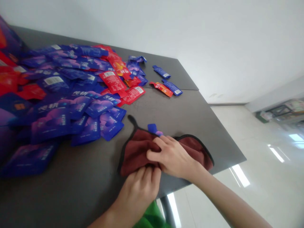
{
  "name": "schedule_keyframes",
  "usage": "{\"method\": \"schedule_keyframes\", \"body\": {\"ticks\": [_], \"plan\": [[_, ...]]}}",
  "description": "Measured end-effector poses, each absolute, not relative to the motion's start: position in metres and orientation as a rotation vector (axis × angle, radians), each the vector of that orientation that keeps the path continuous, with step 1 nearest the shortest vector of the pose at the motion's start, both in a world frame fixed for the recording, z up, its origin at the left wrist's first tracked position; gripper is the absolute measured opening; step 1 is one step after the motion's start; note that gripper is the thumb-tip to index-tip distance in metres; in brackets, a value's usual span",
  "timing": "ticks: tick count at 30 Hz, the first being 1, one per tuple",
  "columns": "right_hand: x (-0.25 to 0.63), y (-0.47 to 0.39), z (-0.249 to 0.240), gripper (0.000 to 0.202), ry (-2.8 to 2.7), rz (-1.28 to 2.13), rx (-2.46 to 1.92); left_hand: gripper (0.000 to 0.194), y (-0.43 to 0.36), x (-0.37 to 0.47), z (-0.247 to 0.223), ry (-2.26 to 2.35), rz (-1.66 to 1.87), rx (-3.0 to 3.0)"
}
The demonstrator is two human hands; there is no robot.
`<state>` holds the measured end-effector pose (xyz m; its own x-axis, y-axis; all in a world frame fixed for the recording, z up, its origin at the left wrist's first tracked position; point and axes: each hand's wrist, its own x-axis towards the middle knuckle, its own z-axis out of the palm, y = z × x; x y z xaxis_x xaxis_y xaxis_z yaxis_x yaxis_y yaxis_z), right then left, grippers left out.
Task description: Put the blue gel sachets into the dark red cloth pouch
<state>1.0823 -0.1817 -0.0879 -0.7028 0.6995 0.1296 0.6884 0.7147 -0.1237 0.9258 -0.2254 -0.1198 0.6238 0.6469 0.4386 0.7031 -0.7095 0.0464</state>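
A dark red cloth [139,145] with black edging and a black hanging loop lies bunched near the front edge of the grey table. My left hand [142,183] is closed on its near edge. Just above and to the right, my right hand [172,155] grips the cloth's middle, fingers bent into the folds. Behind the cloth, partly covered by it and my right hand, is a small blue and purple packet [152,128]. What lies under the cloth is hidden.
A large heap of blue packets [78,101] and red packets [112,80] covers the table's left side. A few loose packets [163,88] lie at the back right. The grey table [190,110] ends on the right above a shiny floor; a white wall stands behind.
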Motion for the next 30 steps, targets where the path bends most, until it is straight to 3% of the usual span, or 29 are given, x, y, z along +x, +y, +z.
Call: {"method": "schedule_keyframes", "body": {"ticks": [6, 10, 14, 18, 23, 26, 30], "plan": [[1.086, -0.107, -0.114, 0.025, -2.715, -0.174, -1.381, 0.026, -0.224, 0.926, -0.124, -1.035, -0.730, -2.677], [1.090, -0.063, -0.102, 0.027, -2.515, -0.242, -1.605, 0.024, -0.222, 0.926, -0.124, -1.098, -0.774, -2.701], [1.086, -0.105, -0.074, 0.029, -2.462, -0.148, -1.424, 0.024, -0.224, 0.926, -0.122, -1.125, -0.758, -2.694], [1.080, -0.166, -0.077, 0.020, -2.785, -0.009, -1.091, 0.024, -0.226, 0.926, -0.120, -1.144, -0.716, -2.669], [1.082, -0.136, -0.107, 0.025, -2.768, -0.152, -1.320, 0.020, -0.222, 0.924, -0.122, -1.043, -0.789, -2.741], [1.092, -0.091, -0.114, 0.029, -2.585, -0.286, -1.570, 0.013, -0.220, 0.924, -0.116, -1.258, -1.038, -2.881], [1.115, -0.066, -0.112, 0.031, -2.192, -0.291, -1.816, 0.012, -0.224, 0.924, -0.100, -1.952, -1.772, -2.829]]}}
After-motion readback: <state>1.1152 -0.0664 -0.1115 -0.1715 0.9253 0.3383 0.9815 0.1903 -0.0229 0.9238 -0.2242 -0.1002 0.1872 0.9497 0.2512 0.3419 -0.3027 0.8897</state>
